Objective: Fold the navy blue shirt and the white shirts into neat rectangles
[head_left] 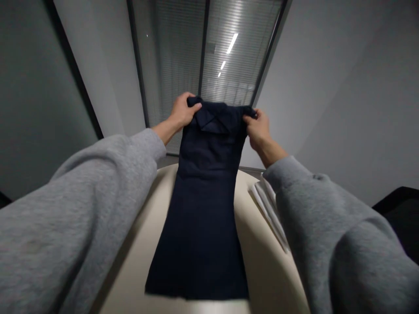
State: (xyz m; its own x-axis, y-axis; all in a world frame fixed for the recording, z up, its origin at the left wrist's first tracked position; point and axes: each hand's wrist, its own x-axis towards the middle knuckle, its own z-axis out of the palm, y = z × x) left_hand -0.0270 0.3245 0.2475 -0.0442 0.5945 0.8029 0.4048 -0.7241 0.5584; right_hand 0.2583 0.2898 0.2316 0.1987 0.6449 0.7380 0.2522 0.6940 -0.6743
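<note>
The left hand and right hand pinch a long dark-blue cloth, upper middle. A folded white cloth lies right.

Grey walls flank a dark-framed window with blinds.

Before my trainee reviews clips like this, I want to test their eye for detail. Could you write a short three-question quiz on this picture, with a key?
1. Multiple choice: Where do the left hand and right hand grip the dark cloth?
A) Along its near edge
B) Near the two corners of its far, raised end
C) At its middle

2. True or false: The white cloth lies to the left of the dark cloth.

3. Fill in the colour: Both sleeves of the wearer are ____.

Key:
1. B
2. False; the white cloth lies to its right, on the table.
3. Grey
</note>
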